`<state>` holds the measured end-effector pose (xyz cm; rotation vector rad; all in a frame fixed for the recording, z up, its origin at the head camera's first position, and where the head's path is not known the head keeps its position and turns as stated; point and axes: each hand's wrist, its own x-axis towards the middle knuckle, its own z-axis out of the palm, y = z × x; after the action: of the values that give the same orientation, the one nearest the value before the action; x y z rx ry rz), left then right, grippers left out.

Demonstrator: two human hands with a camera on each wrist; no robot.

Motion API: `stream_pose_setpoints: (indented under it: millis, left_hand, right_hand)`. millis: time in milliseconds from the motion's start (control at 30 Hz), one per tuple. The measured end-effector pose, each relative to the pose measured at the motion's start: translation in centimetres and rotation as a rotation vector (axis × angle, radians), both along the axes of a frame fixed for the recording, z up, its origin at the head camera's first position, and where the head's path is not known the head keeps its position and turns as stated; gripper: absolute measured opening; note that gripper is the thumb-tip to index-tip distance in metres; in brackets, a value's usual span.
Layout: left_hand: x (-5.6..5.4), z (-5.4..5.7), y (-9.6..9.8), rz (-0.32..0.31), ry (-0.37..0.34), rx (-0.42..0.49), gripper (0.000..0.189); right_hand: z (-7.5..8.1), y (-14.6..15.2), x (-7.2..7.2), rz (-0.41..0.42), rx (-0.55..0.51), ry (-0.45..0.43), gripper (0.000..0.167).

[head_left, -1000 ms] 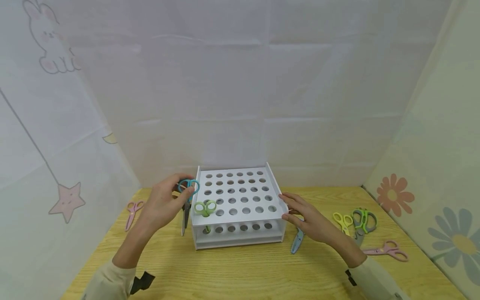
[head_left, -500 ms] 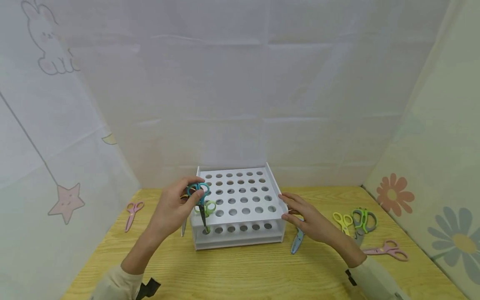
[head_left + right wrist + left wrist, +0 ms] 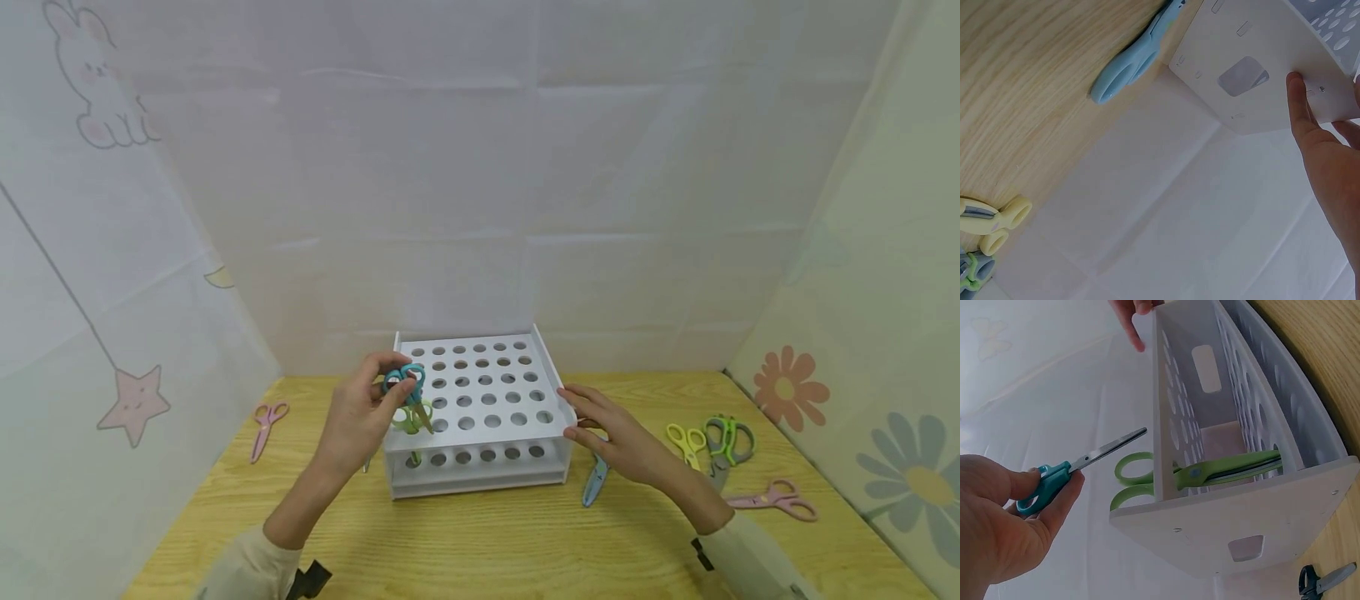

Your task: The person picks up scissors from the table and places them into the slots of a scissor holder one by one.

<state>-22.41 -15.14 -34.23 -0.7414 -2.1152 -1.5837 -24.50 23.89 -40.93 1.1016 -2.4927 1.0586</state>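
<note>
My left hand (image 3: 360, 408) pinches teal-handled scissors (image 3: 1054, 484) by the handles, above the front-left corner of a white rack (image 3: 477, 429). Their blades point toward the rack's top, apart from it in the left wrist view. Green scissors (image 3: 1229, 469) stand in the front-left hole, loops above the top plate, blades reaching the lower tier. On the other side, my right hand (image 3: 618, 437) grips the rack's right side wall (image 3: 1254, 69) near the front, with a fingertip on the outer face.
Left of the rack lie pink scissors (image 3: 262, 429) and dark-handled scissors (image 3: 1322, 582). To its right are blue scissors (image 3: 596, 479), yellow scissors (image 3: 686, 446), green-grey scissors (image 3: 727, 446) and another pink pair (image 3: 776, 500). A pale cloth backdrop (image 3: 450, 167) stands behind the wooden table (image 3: 450, 550).
My left hand has carried the teal scissors rightward from beside the rack to over its front-left corner, and their blades have swung to the right. My right hand stays put.
</note>
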Motion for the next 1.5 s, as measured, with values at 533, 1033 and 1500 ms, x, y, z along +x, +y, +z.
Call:
stream_pose_setpoints:
  millis: [533, 1033, 1500]
  left_hand:
    - [-0.9, -2.4, 1.5, 0.024, 0.003, -0.121, 0.024]
    - [-1.4, -3.8, 2.1, 0.025, 0.095, -0.263, 0.025]
    - [-1.2, -4.0, 2.4, 0.149, 0.168, -0.456, 0.028]
  right_hand:
    - [0.1, 0.0, 0.0, 0.003, 0.003, -0.011, 0.061]
    - [0.2, 0.0, 0.2, -0.008, 0.010, -0.028, 0.061]
    - [0.1, 0.0, 0.0, 0.014, 0.000, -0.011, 0.060]
